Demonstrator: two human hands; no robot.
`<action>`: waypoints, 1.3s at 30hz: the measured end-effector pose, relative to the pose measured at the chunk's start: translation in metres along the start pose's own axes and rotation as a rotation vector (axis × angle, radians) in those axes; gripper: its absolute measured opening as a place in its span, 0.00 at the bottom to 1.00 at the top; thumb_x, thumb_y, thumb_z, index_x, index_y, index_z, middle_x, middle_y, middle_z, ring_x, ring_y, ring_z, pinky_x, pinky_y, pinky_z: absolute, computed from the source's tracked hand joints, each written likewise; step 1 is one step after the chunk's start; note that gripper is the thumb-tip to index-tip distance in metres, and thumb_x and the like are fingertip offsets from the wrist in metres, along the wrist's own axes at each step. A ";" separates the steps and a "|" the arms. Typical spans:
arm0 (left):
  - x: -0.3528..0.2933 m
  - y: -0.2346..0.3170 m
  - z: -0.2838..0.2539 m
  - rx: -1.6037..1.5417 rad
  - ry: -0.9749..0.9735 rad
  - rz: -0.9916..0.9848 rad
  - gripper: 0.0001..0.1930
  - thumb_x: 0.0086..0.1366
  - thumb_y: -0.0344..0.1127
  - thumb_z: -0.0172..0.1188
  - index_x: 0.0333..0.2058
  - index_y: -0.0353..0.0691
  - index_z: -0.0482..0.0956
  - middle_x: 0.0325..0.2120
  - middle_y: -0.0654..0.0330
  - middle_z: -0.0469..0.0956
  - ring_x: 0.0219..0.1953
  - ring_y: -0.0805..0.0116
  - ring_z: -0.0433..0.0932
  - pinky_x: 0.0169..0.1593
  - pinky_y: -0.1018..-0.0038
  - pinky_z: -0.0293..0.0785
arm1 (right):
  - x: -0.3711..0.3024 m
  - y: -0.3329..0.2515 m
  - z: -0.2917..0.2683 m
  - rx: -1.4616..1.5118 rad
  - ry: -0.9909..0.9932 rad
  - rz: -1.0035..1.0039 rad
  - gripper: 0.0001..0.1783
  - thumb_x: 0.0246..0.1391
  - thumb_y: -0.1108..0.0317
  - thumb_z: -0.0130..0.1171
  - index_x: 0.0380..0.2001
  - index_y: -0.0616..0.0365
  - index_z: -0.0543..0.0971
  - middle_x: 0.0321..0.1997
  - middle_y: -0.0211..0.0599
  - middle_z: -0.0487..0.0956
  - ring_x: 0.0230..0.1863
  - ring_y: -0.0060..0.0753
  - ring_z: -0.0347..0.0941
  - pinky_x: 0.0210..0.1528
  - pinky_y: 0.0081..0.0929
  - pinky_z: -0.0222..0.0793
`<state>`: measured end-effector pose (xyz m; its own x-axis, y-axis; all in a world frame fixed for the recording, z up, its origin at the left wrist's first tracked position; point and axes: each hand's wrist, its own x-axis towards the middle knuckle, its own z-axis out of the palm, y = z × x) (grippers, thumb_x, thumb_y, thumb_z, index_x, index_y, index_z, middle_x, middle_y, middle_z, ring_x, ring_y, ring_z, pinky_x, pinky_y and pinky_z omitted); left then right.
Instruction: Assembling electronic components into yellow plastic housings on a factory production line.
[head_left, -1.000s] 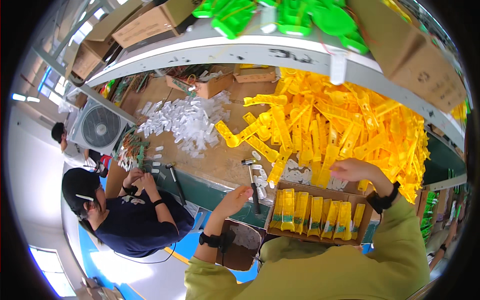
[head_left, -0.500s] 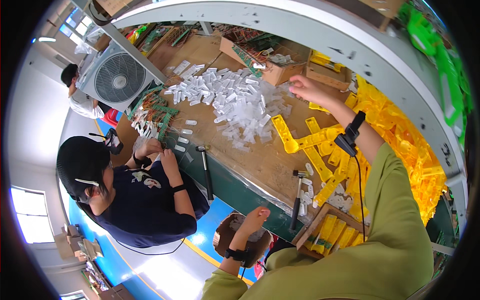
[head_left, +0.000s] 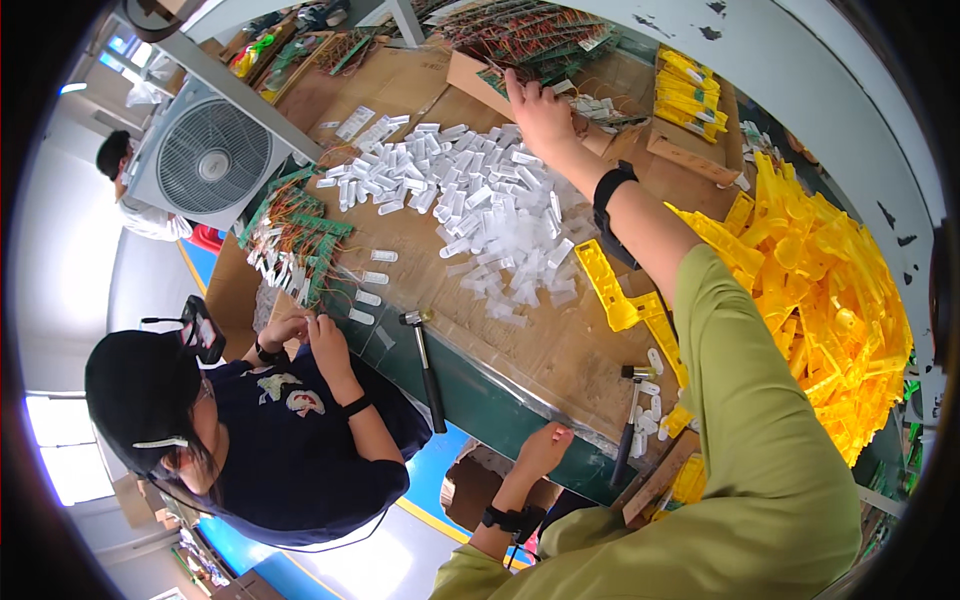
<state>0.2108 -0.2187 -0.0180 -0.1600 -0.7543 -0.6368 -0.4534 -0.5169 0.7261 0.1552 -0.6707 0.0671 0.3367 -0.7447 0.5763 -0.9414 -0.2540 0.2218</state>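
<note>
Reaching farther than before with right hand [head_left: 543, 118], half-curled at carton [head_left: 478, 83] of circuit boards [head_left: 525, 35]; with left hand [head_left: 543, 450], loosely curled near table [head_left: 520, 347] (cannot tell any hold in either).

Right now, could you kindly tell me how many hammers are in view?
2: one black-handled hammer beside the co-worker, and a second hammer farther right, next to small white pieces. Others could be hidden.

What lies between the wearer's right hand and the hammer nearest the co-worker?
A heap of small white and translucent pieces lies between the right hand and that hammer, as the head view shows.
</note>
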 end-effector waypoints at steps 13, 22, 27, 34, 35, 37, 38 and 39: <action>0.025 -0.009 -0.006 -0.188 -0.144 -0.091 0.16 0.60 0.44 0.48 0.30 0.35 0.74 0.21 0.58 0.77 0.24 0.69 0.76 0.30 0.75 0.70 | 0.041 0.220 -0.015 1.101 -0.331 -0.189 0.22 0.46 0.60 0.48 0.44 0.59 0.69 0.25 0.40 0.74 0.24 0.27 0.70 0.26 0.28 0.64; 0.041 -0.016 -0.008 -0.429 -0.295 -0.177 0.20 0.63 0.44 0.45 0.28 0.29 0.73 0.23 0.54 0.76 0.24 0.68 0.76 0.29 0.76 0.72 | -0.011 0.176 0.069 0.550 -0.667 0.079 0.26 0.35 0.69 0.56 0.44 0.55 0.69 0.41 0.45 0.73 0.44 0.43 0.69 0.45 0.34 0.64; 0.030 -0.028 -0.027 -0.503 -0.290 -0.297 0.20 0.62 0.44 0.47 0.26 0.29 0.74 0.21 0.53 0.76 0.21 0.67 0.76 0.26 0.75 0.73 | -0.001 0.097 0.063 0.314 -1.152 0.043 0.31 0.44 0.64 0.52 0.54 0.49 0.58 0.45 0.48 0.72 0.46 0.46 0.69 0.43 0.40 0.65; 0.049 0.008 -0.017 -0.433 -0.436 -0.188 0.22 0.62 0.47 0.46 0.27 0.29 0.74 0.21 0.53 0.77 0.22 0.68 0.77 0.26 0.78 0.71 | -0.018 0.218 0.125 0.017 -0.688 0.287 0.22 0.53 0.67 0.40 0.53 0.47 0.61 0.46 0.47 0.71 0.46 0.46 0.69 0.43 0.39 0.67; 0.052 0.007 -0.016 -0.434 -0.428 -0.208 0.22 0.62 0.47 0.46 0.27 0.29 0.74 0.21 0.53 0.77 0.22 0.68 0.77 0.26 0.78 0.71 | -0.023 0.211 0.127 0.034 -0.701 0.285 0.22 0.53 0.67 0.40 0.53 0.47 0.61 0.46 0.47 0.71 0.46 0.46 0.69 0.43 0.39 0.67; 0.035 -0.016 -0.030 -0.518 -0.344 -0.278 0.22 0.62 0.47 0.46 0.27 0.29 0.74 0.21 0.53 0.77 0.22 0.68 0.76 0.26 0.78 0.71 | -0.008 0.128 0.102 0.116 -0.804 0.106 0.18 0.48 0.67 0.46 0.45 0.49 0.67 0.44 0.44 0.73 0.46 0.45 0.69 0.43 0.39 0.67; 0.035 -0.022 -0.029 -0.532 -0.340 -0.279 0.22 0.62 0.47 0.47 0.27 0.29 0.74 0.21 0.53 0.77 0.22 0.69 0.76 0.26 0.78 0.71 | -0.003 0.125 0.083 0.114 -0.842 0.042 0.16 0.46 0.67 0.49 0.42 0.50 0.70 0.42 0.42 0.74 0.46 0.44 0.69 0.43 0.39 0.67; 0.035 -0.020 -0.028 -0.531 -0.334 -0.275 0.22 0.62 0.47 0.47 0.27 0.29 0.74 0.21 0.53 0.77 0.22 0.69 0.76 0.26 0.78 0.71 | -0.002 0.138 0.070 0.073 -0.805 -0.048 0.17 0.43 0.65 0.52 0.41 0.50 0.71 0.41 0.41 0.74 0.46 0.42 0.70 0.43 0.38 0.66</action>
<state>0.2386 -0.2460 -0.0479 -0.4015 -0.4456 -0.8001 -0.0382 -0.8647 0.5008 0.0237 -0.7472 0.0416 0.2859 -0.9409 -0.1817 -0.9346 -0.3157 0.1638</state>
